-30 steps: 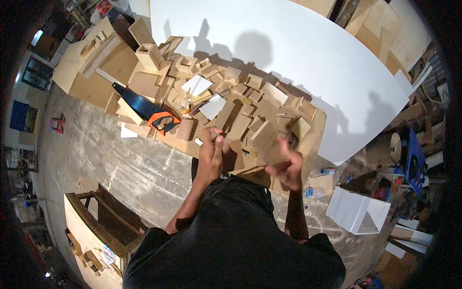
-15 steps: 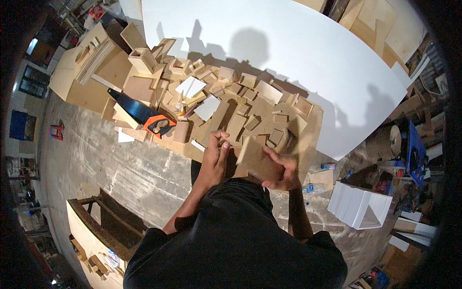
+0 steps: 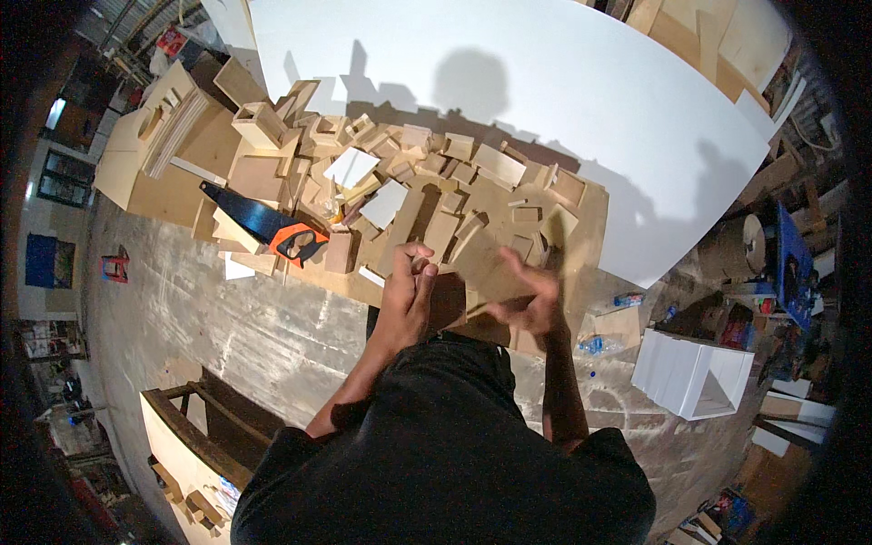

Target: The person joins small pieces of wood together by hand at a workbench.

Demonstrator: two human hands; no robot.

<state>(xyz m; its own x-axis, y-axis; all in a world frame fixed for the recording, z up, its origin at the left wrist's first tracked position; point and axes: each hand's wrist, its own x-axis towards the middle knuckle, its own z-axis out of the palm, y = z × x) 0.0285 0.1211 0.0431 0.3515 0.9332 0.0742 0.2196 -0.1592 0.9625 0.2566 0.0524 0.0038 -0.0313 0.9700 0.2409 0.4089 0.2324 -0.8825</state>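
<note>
Over the near edge of the table, my left hand (image 3: pixel 407 295) is closed, its fingers curled and the thumb pressed toward them. What it holds, if anything, is too small to make out. Beside its thumb is a brown wooden piece (image 3: pixel 447 302); whether the hand touches it cannot be told. To the right, my right hand (image 3: pixel 534 300) has thumb and fingers apart and is slightly smeared, with nothing seen between them. Wooden blocks (image 3: pixel 445 232) and small offcuts (image 3: pixel 526 215) lie on the table (image 3: pixel 586 241) just beyond both hands.
A handsaw (image 3: pixel 263 222) with an orange-and-black handle lies left of the blocks. A large white panel (image 3: pixel 581 100) stands behind. White cards (image 3: pixel 351 167) rest among the offcuts. On the floor are a white box (image 3: pixel 677 372) at right and a wooden frame (image 3: pixel 195 436) at left.
The brown wooden piece that was in my right hand is no longer there, and its fingers have opened. My left hand stays nearly in place. The view has shifted slightly.
</note>
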